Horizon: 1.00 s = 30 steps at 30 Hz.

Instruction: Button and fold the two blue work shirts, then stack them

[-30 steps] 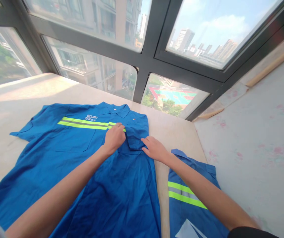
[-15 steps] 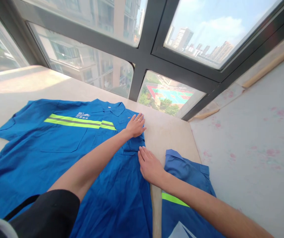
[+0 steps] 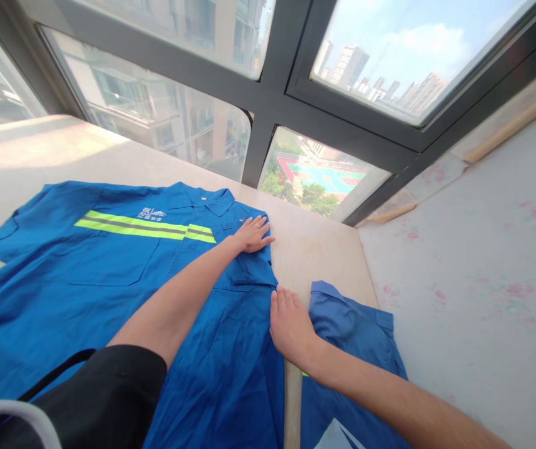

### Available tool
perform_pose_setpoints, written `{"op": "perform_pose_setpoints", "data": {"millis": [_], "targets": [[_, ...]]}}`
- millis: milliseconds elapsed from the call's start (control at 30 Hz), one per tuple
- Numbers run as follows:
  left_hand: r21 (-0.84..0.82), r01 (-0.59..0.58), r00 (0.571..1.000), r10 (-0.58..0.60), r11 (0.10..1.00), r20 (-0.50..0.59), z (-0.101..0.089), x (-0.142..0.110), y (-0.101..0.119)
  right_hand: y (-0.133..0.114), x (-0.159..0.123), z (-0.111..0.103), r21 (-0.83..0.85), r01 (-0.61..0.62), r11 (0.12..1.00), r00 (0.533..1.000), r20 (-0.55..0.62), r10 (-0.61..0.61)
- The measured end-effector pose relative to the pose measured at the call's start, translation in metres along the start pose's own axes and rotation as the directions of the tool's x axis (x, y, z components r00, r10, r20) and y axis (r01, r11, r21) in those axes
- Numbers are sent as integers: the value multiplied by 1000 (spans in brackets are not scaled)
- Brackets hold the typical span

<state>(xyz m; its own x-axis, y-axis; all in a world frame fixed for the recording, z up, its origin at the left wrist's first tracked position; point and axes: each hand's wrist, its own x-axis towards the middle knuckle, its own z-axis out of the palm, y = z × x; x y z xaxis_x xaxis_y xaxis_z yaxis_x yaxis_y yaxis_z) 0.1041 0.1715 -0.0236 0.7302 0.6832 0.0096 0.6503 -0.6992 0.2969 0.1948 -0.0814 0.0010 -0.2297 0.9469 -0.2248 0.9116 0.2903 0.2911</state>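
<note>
A blue short-sleeved work shirt [image 3: 109, 255] with a yellow-green reflective band lies spread front up, collar toward the window. My left hand [image 3: 252, 234] rests flat with fingers apart on its right-hand shoulder and folded-in sleeve area. Lower down, my right hand [image 3: 291, 318] is at the shirt's right-hand edge, fingers together and bent around a small corner of cloth drawn out to a point. The thumb of that hand is hidden. Beneath my right forearm lies a second, folded blue garment [image 3: 343, 318].
The pale windowsill [image 3: 305, 249] carries both garments. Dark window frames [image 3: 268, 100] stand close behind, and a flowered wall [image 3: 473, 280] rises on the right. A pale printed piece [image 3: 338, 436] shows on the folded garment; a white curved cord or tube [image 3: 29, 411] is at lower left.
My right hand has slid slightly right and down, and the shirt's edge now reaches out to its fingertips. My left hand stays on the shoulder, slightly farther left as the view shifts.
</note>
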Motion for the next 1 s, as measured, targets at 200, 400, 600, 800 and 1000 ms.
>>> {"op": "perform_pose_setpoints", "data": {"millis": [200, 400, 600, 800, 1000], "targets": [[-88, 68, 965, -88, 994, -249, -4, -23, -21, 1, -3, -1, -65, -41, 997, 999, 24, 43], [43, -37, 973, 45, 998, -227, -15, -72, -20, -7, -2, -25, -47, -117, 992, 993, -19, 116], [89, -111, 978, 125, 990, -168, -4, -100, 2, -12, 9, -41, 42, 239, 970, 961, -150, -231], [59, 68, 980, -56, 996, -192, 11, -107, 8, 16, 8, -19, 164, 105, 981, 993, -72, -95], [28, 86, 976, -79, 996, -203, 12, -108, 11, 28, 3, -8, 268, 78, 960, 997, -7, -79]]}}
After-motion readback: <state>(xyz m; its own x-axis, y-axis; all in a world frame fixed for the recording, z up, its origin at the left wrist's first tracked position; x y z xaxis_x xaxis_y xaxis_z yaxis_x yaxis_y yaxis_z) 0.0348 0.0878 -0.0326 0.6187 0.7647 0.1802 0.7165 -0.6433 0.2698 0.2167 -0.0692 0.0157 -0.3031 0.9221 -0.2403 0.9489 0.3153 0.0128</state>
